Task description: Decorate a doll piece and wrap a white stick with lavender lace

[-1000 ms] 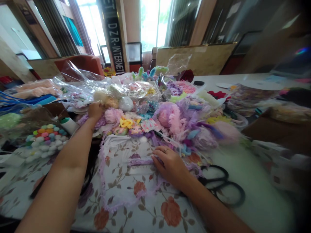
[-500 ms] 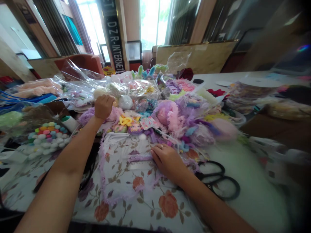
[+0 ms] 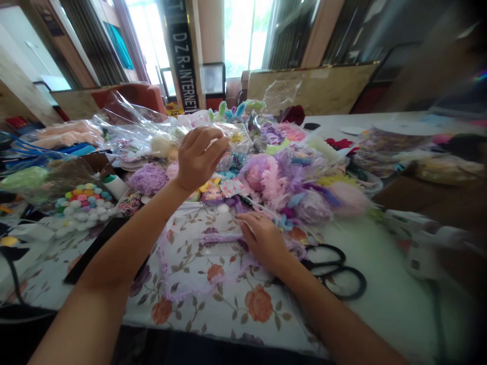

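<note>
Left hand, head view: lifted off the left side of the heap since a second ago; the hand (image 3: 201, 158) now hangs nearer the camera, fingers bent toward the thumb; cannot tell whether anything is between them.
Right hand: still on the cloth; the hand (image 3: 264, 238) lies over one end of the lilac strand (image 3: 224, 238), but cannot tell whether it pinches or only presses.
Lilac ball: left of the left hand, this ball (image 3: 148, 178) is now uncovered.
Surface: floral cloth (image 3: 258, 304) beneath the right hand, pale tabletop (image 3: 399, 304) to its right.
Room: bright window (image 3: 249, 38) and lettered dark banner (image 3: 182, 56) beyond both hands.
Textures: fuzzy strand, shaggy ball; clear, flat ruler (image 3: 218, 249) left of the right hand.
Shapes: black scissors (image 3: 337, 272) with looped handles right of the right hand.
</note>
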